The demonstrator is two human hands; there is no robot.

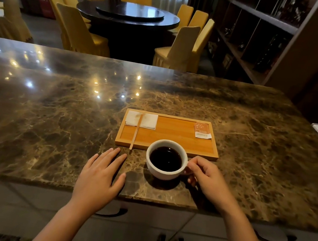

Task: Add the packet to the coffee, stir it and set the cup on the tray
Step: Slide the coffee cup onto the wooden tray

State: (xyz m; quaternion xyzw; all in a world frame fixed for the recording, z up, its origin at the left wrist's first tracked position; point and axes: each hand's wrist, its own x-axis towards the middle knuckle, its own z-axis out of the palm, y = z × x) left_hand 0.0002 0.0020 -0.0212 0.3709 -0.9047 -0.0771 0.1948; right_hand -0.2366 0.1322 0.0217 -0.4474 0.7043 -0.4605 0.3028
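**Cup on the counter, handle to the right**

The glossy white cup (165,159) of black coffee sits on veined marble (48,123) just before the wooden tray (168,141). Right hand (210,179) fingers pinch what seems its handle. Left hand (98,177) lies flat, fingers spread. The stick (135,135) runs near-to-far beside the napkin (149,120); the packet (202,130) lies at the tray's far right corner.

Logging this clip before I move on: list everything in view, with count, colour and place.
Counter: one, brown marble, foreground.
Tray: one, orange wood, on counter.
Napkin: one, white, tray's far left corner.
Stirrer: one, pale wood, across napkin, its end past tray's near edge.
Packet: one, orange and white, tray's far right corner.
Cup: one, white, black coffee inside, on counter at tray's near edge.
Round table: one, dark, background.
Chairs: several, yellow covers, around it.
Shelves: dark, right.
Left hand: flat on counter.
Right hand: fingers at cup handle.
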